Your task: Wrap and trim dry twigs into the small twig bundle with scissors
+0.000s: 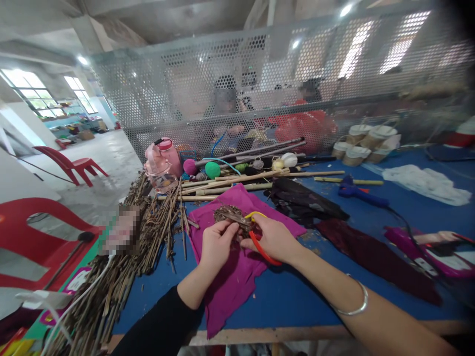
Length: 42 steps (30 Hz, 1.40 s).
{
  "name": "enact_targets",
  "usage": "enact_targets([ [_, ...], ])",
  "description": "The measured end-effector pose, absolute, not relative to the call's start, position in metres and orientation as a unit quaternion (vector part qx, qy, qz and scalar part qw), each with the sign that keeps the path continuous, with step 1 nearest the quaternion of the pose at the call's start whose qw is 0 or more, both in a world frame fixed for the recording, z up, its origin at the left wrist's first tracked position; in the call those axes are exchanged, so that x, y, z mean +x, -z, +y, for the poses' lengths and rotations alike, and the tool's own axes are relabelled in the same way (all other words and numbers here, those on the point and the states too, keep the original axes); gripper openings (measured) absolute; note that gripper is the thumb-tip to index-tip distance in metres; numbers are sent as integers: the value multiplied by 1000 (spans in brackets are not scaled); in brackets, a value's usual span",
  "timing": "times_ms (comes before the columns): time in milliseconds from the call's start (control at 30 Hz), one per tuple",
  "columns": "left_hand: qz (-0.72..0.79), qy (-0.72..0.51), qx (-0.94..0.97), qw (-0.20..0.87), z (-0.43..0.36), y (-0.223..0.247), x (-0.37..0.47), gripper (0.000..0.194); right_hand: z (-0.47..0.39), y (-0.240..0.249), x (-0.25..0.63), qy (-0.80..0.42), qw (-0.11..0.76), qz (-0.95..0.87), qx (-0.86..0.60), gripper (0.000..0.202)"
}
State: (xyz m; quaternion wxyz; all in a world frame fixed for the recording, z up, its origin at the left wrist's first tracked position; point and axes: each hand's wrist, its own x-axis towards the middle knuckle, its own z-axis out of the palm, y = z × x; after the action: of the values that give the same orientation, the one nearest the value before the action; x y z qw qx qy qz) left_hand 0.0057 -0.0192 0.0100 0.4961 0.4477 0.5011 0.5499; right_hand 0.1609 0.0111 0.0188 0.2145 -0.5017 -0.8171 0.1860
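My left hand [217, 243] pinches a small bundle of dry brown twigs [227, 213] over a magenta cloth [226, 299]. My right hand [276, 240] is closed around a pair of scissors [261, 248], one handle red and the other yellow. The two hands nearly meet at the bundle. The scissor blades cannot be made out among the twigs and fingers. Left of the cloth lies a big heap of dry stalks [148, 242].
Bamboo sticks [237, 188] and yarn balls [213, 170] lie behind the cloth, beside a pink jug [162, 165]. To the right are dark fabrics [374, 254], a blue glue gun [361, 193] and paper cups [358, 154]. A perforated metal screen [166, 94] stands behind; people sit beyond it.
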Motion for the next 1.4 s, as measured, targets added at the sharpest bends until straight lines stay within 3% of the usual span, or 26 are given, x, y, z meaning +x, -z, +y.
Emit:
enact_targets([
  [467, 485, -556, 462, 492, -14, 3, 5, 32, 12, -10, 156, -168, 230, -810, -513, 32],
  [767, 489, -538, 504, 465, -17, 1, 5, 26, 8, 2, 159, -185, 257, -795, -518, 40],
  [933, 489, -543, 500, 464, -19, -1, 7, 23, 8, 9, 159, -184, 258, -793, -520, 33],
  [1400, 491, -541, 471, 494, -16, 0, 5, 35, 3, -7, 158, -135, 234, -794, -545, 30],
])
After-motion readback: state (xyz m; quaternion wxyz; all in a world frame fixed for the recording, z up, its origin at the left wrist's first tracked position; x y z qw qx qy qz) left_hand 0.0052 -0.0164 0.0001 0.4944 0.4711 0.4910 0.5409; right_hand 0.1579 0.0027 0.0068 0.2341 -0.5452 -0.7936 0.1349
